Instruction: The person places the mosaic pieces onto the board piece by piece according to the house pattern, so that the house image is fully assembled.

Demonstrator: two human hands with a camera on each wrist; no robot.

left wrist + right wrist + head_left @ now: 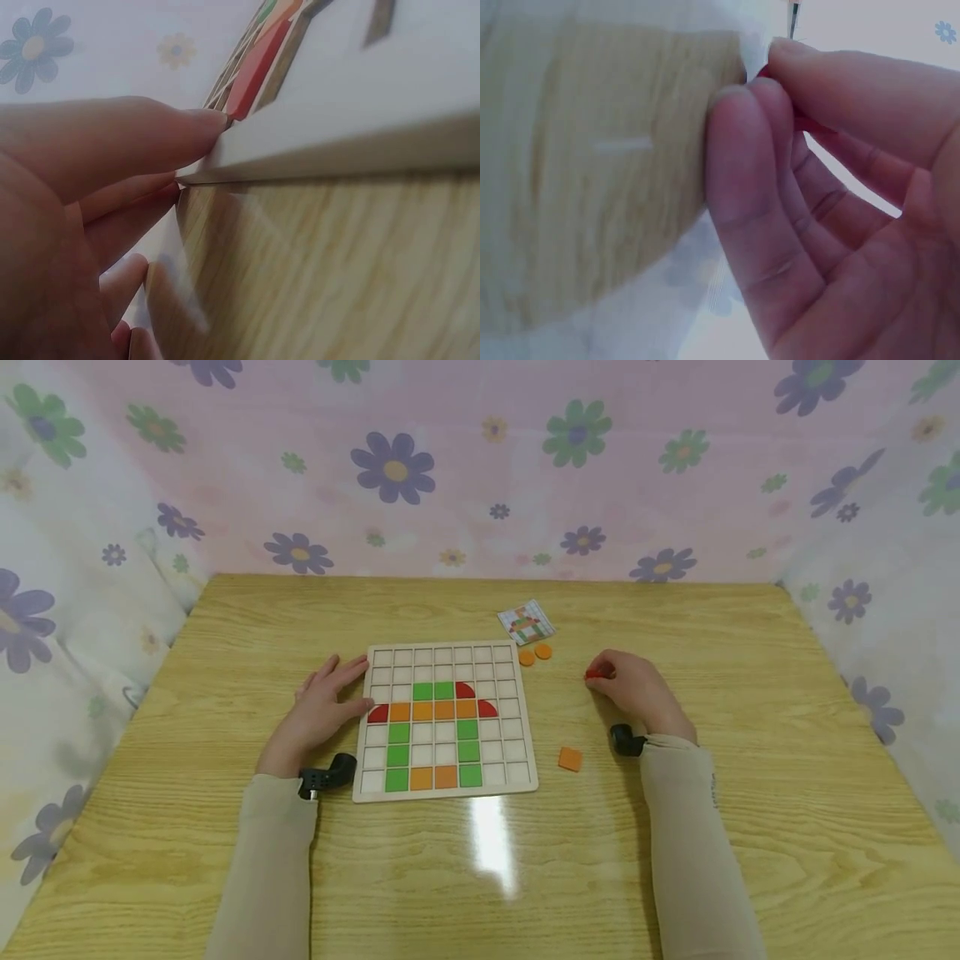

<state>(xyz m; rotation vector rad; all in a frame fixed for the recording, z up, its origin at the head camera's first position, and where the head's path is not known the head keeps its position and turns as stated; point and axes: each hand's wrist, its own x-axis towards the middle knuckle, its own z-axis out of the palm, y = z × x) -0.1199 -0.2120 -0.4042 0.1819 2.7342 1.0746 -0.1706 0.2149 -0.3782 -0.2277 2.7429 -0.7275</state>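
Note:
A wooden grid board (446,797) lies flat on the table, with green squares, orange squares and several red quarter-round tiles in its cells. My left hand (318,714) rests against the board's left edge, the thumb on the rim beside a red tile (378,714) and the fingertips near the upper left corner. In the left wrist view the thumb (157,139) touches the rim just below that red tile. To the right of the board my right hand (637,689) pinches a small red tile (595,674) between thumb and fingers, which hide most of it in the right wrist view.
A picture card (527,622) lies beyond the board's upper right corner. Near it are two orange discs, one nearer the board (527,657). A loose orange square (570,759) lies between the board and the right wrist. Flowered cloth (480,468) hangs behind the table.

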